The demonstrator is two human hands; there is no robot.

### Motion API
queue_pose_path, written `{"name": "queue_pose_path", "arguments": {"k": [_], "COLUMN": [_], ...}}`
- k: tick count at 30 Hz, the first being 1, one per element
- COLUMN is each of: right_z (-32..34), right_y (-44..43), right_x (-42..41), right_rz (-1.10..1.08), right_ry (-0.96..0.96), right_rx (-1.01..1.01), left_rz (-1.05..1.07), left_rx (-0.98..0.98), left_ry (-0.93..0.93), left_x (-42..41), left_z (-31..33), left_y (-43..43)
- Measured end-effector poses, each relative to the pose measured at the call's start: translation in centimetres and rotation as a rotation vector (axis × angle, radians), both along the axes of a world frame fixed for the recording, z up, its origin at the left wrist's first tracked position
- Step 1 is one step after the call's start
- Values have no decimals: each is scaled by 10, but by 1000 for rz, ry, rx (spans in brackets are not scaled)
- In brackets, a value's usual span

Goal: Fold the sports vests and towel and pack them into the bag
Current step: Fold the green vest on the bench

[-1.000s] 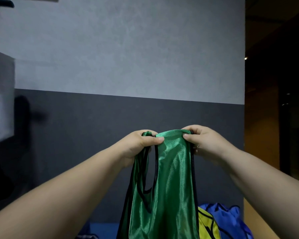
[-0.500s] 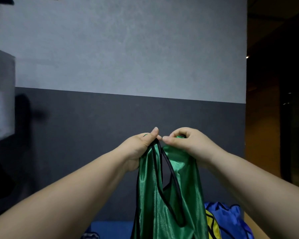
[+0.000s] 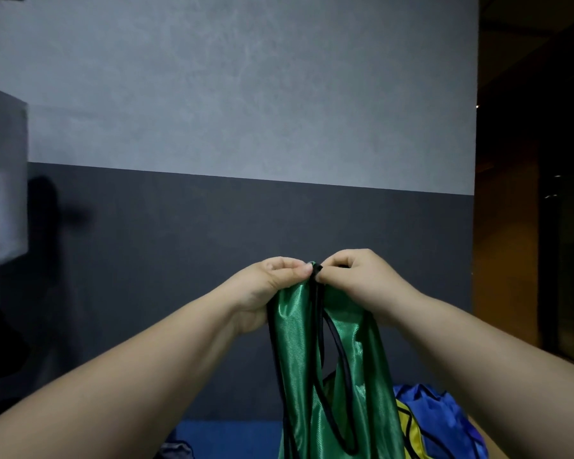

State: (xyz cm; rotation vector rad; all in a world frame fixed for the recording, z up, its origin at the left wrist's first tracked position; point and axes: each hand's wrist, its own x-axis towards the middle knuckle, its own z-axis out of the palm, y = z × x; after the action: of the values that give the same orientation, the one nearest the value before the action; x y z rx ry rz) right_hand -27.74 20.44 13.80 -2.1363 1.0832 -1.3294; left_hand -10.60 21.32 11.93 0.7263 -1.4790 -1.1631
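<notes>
Straight ahead stands a two-tone grey wall (image 3: pixel 246 127), pale above and charcoal below.

Just below centre, the left hand (image 3: pixel 272 284) pinches one shoulder strap of a shiny green satin sports vest with black piping (image 3: pixel 299 359) between its thumb and curled fingers. The vest hangs straight down from the hands toward six o'clock and runs off the bottom edge. Touching the left hand, at its three o'clock, the right hand (image 3: pixel 358 279) pinches the other strap. Both straps meet at one point, so the vest is halved lengthwise in the air.

At five o'clock, behind the vest, lie a yellow vest with black trim (image 3: pixel 408 425) and a crumpled bright blue fabric item (image 3: pixel 444 415). A blue surface (image 3: pixel 229 438) shows beneath at six o'clock.

Possible trouble: the satin looks slippery, so a strap could slide out of either pinch if one hand takes over both. The free-hanging halves could also twist or sit unevenly, spoiling the fold.

Containers: no open bag is plainly visible. Whether the blue item is the bag cannot be told, and nothing is seen inside it.
</notes>
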Motion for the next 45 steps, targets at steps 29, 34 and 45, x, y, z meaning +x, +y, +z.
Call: {"name": "queue_pose_path", "arguments": {"k": [29, 34, 45], "right_z": [11, 17, 13], "right_y": [-9, -22, -72], "right_x": [-9, -34, -111], "right_rz": [216, 39, -303], "right_ry": [-70, -20, -161], "right_rx": [176, 157, 96], "left_rz": [29, 414, 863], "left_rx": [95, 33, -1], "left_ry": [57, 56, -38], "left_x": [34, 35, 87], "left_z": [4, 7, 0], "left_y": [0, -14, -28]}}
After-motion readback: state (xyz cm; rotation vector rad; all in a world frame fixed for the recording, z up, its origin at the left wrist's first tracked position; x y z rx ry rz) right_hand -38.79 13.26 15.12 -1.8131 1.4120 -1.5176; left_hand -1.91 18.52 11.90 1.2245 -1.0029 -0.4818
